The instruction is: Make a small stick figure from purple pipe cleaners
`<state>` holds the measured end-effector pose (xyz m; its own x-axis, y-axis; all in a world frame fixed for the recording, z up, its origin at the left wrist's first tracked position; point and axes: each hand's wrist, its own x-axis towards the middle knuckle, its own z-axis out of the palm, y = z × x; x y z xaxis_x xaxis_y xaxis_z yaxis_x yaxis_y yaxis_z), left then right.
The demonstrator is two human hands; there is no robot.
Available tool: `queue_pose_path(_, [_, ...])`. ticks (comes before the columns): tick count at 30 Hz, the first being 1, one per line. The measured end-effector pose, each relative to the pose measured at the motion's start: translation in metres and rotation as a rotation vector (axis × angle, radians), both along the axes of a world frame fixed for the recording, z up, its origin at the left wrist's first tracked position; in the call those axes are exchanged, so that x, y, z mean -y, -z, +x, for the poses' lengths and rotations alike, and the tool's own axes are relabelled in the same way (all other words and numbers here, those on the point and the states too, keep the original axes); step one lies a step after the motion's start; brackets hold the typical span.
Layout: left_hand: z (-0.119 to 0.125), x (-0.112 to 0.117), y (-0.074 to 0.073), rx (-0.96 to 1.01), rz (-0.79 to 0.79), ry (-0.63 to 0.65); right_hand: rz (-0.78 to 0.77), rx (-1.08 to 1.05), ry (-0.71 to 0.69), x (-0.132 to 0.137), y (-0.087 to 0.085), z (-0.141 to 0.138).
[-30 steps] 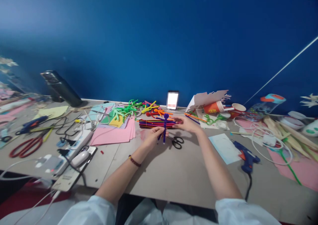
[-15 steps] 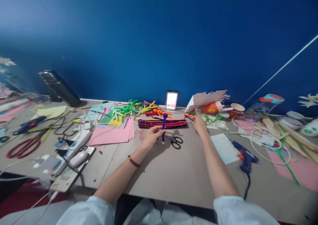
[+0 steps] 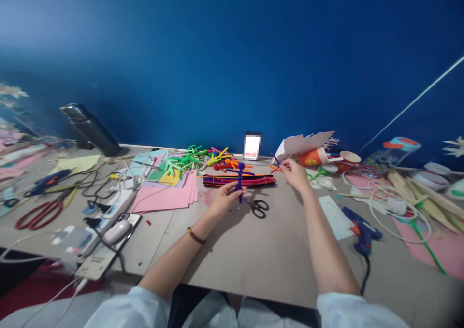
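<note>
A small purple pipe-cleaner figure [image 3: 240, 173] stands upright in the fingers of my left hand [image 3: 225, 197], with a round head and its arms spread. My right hand [image 3: 294, 174], farther back on the right, pinches a short purple pipe cleaner [image 3: 276, 159] that points up and left. Orange pipe-cleaner pieces [image 3: 275, 169] lie just beside those fingertips. Behind the figure is a banded bundle of coloured pipe cleaners [image 3: 213, 180]. Black-handled scissors [image 3: 259, 208] rest on the table near my left hand, their blades partly hidden by it.
Pink paper sheets [image 3: 163, 197] and green pipe-cleaner shapes [image 3: 184, 160] lie to the left, near a power strip [image 3: 121, 205]. On the right are a blue glue gun [image 3: 362, 231], paper cups [image 3: 313, 157] and coiled white cable [image 3: 373, 207]. A phone [image 3: 252, 147] leans against the wall.
My right hand has risen slightly from the orange pieces, with the short purple pipe cleaner now raised in its fingers. My left hand has lifted the figure slightly.
</note>
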<state>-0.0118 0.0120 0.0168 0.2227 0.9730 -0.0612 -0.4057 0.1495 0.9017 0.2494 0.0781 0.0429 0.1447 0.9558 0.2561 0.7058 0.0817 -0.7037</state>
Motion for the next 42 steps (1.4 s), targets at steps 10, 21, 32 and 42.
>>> queue_pose_path(10, [0.000, 0.000, 0.001, -0.068, 0.091, -0.038, -0.113, 0.070, -0.578, 0.043, -0.046, -0.069])
queue_pose_path(21, [0.000, -0.001, 0.003, -0.034, 0.028, -0.092, -0.090, 0.209, -0.494, 0.037, -0.030, -0.078])
queue_pose_path(32, [0.000, -0.002, 0.002, -0.005, -0.014, -0.131, -0.119, 0.253, -0.461, 0.044, -0.035, -0.087])
queue_pose_path(42, [-0.002, -0.004, 0.003, -0.026, -0.029, -0.185, -0.112, 0.290, -0.475, 0.045, -0.031, -0.091])
